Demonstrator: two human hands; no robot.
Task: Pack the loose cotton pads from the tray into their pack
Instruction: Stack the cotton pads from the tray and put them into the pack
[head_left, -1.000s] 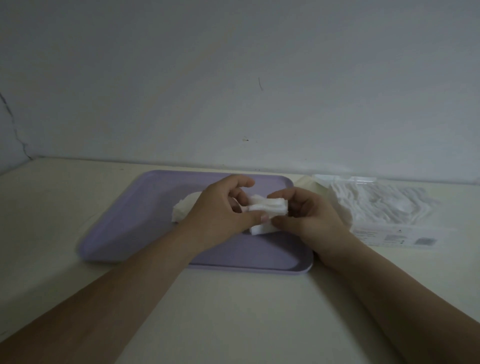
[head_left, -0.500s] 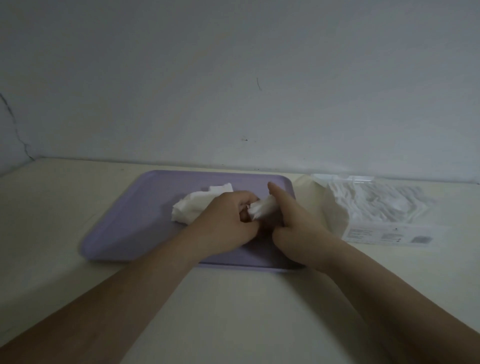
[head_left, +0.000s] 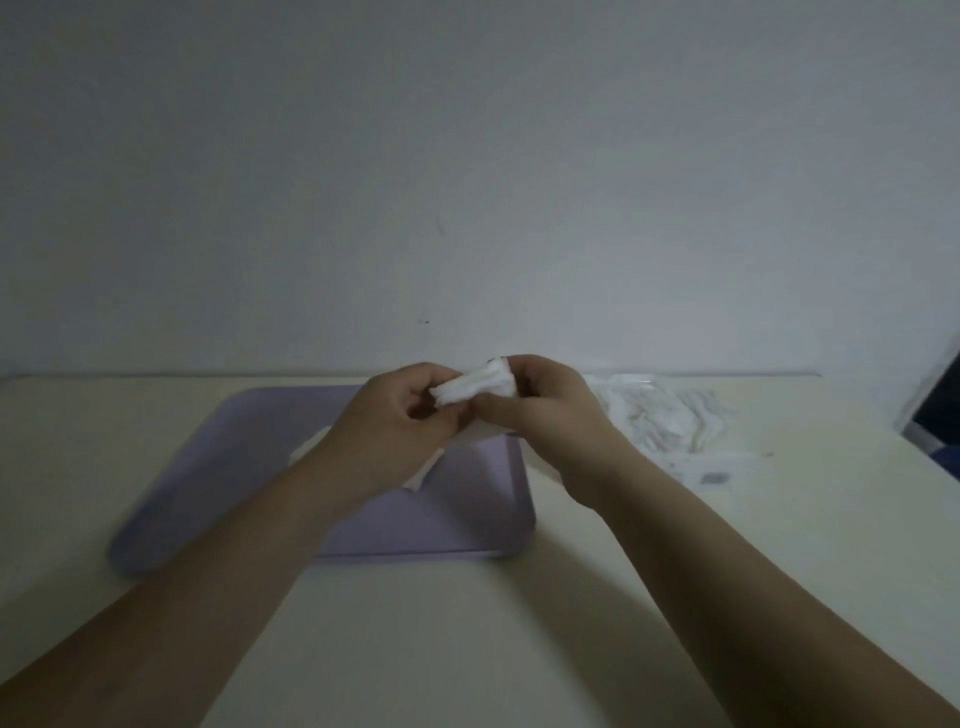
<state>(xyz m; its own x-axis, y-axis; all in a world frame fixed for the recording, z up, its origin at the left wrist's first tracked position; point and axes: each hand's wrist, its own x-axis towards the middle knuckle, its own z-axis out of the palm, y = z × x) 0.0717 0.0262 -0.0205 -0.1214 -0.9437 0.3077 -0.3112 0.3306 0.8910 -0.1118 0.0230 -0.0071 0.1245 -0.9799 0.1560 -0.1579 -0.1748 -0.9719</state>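
Note:
A small stack of white cotton pads (head_left: 475, 387) is held in the air above the far right part of the lilac tray (head_left: 467, 512). My left hand (head_left: 400, 426) and my right hand (head_left: 540, 410) both grip this stack, fingers curled around its ends. More loose pads (head_left: 422, 475) lie on the tray, mostly hidden under my left hand and wrist. The clear plastic pack (head_left: 670, 421), partly filled with white pads, lies flat on the table to the right of the tray.
The tray and pack rest on a cream table (head_left: 467, 649) that meets a plain white wall at the back. A dark object (head_left: 940, 405) shows at the right edge of the view, beyond the pack.
Both hands have lifted the stack of pads up off the tray and hold it higher and a little further right. The camera view has shifted.

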